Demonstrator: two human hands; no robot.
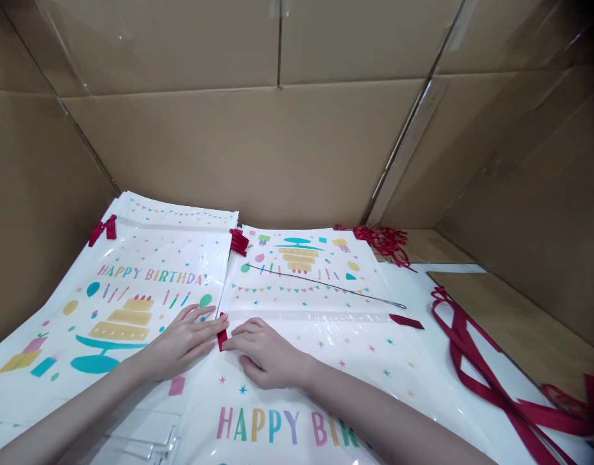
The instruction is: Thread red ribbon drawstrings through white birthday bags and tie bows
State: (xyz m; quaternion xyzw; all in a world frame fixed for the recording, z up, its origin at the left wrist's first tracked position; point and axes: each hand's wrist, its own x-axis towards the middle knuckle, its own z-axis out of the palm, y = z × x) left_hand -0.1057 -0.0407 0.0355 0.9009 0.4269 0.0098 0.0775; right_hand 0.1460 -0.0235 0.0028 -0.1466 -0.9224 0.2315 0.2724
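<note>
Head camera view shows both our hands close together over a white printed bag (345,336); the bag lies flat in front of us, its "HAPPY BIR" lettering running under our right forearm, and a clear band crosses it above a scatter of coloured stars. At the left end of that band sits a short red ribbon end (222,332), directly between our fingertips; our left hand (187,342) reaches in palm down, fingers long and lying close together, the tips at the ribbon's upper part; our right hand (265,352) comes from the other side with fingers bent, the foremost tip at the ribbon's lower part; we cannot tell whether either hand truly pinches it or only presses on it. A second red tail (407,321) sticks out at the band's right end; above it a thin dark wire (320,282) lies slantwise across the bag's upper part.

To our left, partly under our left forearm, we have a stack of printed bags (117,303), with a red bow (103,230) at its upper left edge; a small bundle of red ribbon (238,242) rests where the stack meets our bag. Farther back on the right is a tangled red heap (384,242); nearer, long red ribbons (476,381) loop over the white surface beside a cardboard sheet (514,316); cardboard walls (200,148) surround us.
</note>
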